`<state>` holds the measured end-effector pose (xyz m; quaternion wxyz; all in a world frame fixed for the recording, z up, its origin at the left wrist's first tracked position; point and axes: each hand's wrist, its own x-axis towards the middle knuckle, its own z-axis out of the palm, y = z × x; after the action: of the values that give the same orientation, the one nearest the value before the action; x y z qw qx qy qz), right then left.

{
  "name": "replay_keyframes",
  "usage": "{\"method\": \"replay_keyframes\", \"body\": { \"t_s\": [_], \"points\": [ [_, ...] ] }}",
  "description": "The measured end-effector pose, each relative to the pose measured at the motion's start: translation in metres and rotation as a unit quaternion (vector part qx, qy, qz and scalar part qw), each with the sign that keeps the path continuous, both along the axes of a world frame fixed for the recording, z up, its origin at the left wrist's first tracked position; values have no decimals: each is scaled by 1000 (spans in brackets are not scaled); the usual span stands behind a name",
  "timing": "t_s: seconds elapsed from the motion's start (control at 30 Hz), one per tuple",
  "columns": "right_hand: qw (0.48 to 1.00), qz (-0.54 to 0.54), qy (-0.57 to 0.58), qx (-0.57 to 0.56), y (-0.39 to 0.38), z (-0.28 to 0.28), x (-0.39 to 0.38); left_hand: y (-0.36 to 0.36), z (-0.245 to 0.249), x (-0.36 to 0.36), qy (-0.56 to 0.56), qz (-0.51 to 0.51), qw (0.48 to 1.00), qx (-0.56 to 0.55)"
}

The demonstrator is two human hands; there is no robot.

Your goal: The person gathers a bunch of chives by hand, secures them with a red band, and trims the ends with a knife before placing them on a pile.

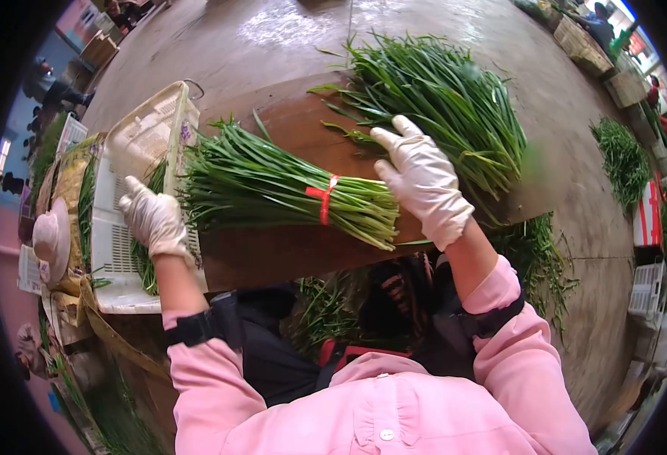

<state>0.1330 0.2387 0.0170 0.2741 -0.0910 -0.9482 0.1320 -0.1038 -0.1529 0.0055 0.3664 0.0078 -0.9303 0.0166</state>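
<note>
Red tape (326,202) cinches the green bundle (261,174) on my bench (265,262), presumably keeping its stalks together. My right hand (423,178) has fingers spread wide, empty, near the bundle's stalk ends and the loose pile (432,98); my left hand's (153,220) fingers part loosely over the white basket (125,298), holding nothing visible.

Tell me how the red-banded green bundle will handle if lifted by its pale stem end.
The bundle would likely lift as one piece, since the red band wraps its stems. Its long, thin leaves would probably droop, as they fan out beyond the band. That wide fan should also hinder rolling.
</note>
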Motion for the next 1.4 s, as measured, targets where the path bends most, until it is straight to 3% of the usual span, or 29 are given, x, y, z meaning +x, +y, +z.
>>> {"method": "replay_keyframes", "body": {
  "t_s": [0.03,0.07,0.1,0.13,0.17,0.27,0.33,0.43,0.47,0.5,0.57,0.6,0.67,0.7,0.77,0.87,1.33,1.4],
  "points": [
    [996,26,-73,-47,-6,18,2,11,14,17,9,-45,999,-3],
    [990,97,-52,-87,-6,16,0,30,35,39,20,-89,996,-6],
    [980,150,-53,-115,-10,21,0,46,44,53,-89,-194,963,164],
    [967,204,-55,-143,-17,26,0,62,52,69,-195,-288,879,325],
    [964,220,-30,-147,-25,25,-1,84,67,98,-287,-321,816,385],
    [959,254,-32,-121,-43,30,-7,113,50,130,-453,-392,672,436],
    [972,232,-21,-24,-52,29,-6,134,67,137,-454,-444,738,228],
    [985,158,-52,-50,-55,20,-5,171,69,152,-531,-469,581,401],
    [984,136,-49,-108,-55,30,2,175,51,146,-494,-498,607,374],
    [978,138,-77,-139,-54,26,-3,172,49,138,-552,-438,622,342],
    [996,83,-10,-29,-61,4,-8,167,14,123,-542,-468,587,377],
    [991,123,-55,-25,-59,-10,-23,163,-1,115,-523,-473,593,389],
    [994,98,-29,-32,-61,-2,-13,159,-8,109,-524,-444,591,423],
    [997,75,-14,-29,-66,-13,-18,165,4,116,-527,-453,585,418],
    [998,50,-13,-44,-65,-26,-25,167,26,134,-585,-368,553,465],
    [999,17,-25,-10,-70,-45,-41,166,30,132,-585,-372,572,437],
    [988,62,-67,-123,-76,-47,-52,163,48,128,-520,-450,664,295],
    [993,37,-21,-112,-84,-42,-46,170,53,132,-519,-449,651,324]
  ]
}}
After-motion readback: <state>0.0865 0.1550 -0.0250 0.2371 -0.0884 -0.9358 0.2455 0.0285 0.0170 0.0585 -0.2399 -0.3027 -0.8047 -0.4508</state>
